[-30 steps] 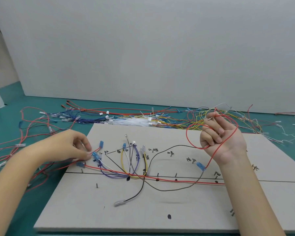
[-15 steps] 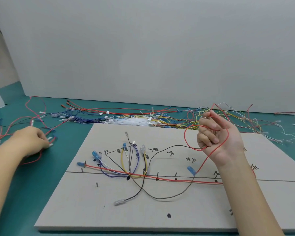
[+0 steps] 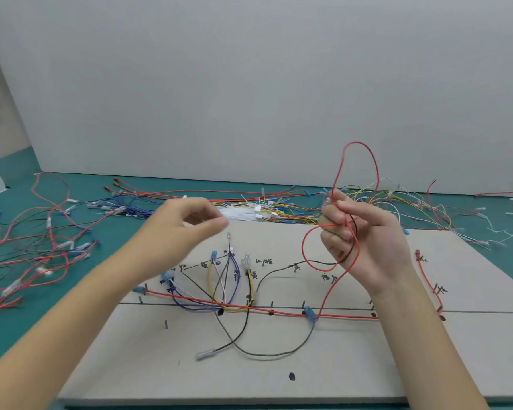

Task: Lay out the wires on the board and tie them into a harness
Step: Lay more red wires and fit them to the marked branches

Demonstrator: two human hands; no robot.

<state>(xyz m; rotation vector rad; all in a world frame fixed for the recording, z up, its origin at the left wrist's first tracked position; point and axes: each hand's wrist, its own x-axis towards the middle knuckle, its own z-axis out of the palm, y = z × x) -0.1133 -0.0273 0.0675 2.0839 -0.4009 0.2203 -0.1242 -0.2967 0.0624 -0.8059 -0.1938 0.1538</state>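
Note:
A grey harness board (image 3: 279,365) with marked lines and small pegs lies on the teal table. Red, black, yellow, purple and white wires (image 3: 228,291) fan out over its left middle. A long red wire (image 3: 279,311) runs along the board's line. My right hand (image 3: 365,247) is raised above the board's right middle and grips a looped red wire (image 3: 375,170) together with a black wire. My left hand (image 3: 187,223) hovers blurred above the board's upper left, fingers loosely curved, holding nothing that I can see.
Loose red and black wires (image 3: 36,255) with white connectors sprawl over the table left of the board. Behind the board lie bundles of blue, white, red and yellow wires (image 3: 264,205). A short red wire (image 3: 427,279) lies on the board's right part. A grey wall stands behind.
My left hand has swung from the wire pile on the left back over the board toward my right hand. My right hand rose, and the red loop now stands higher above it.

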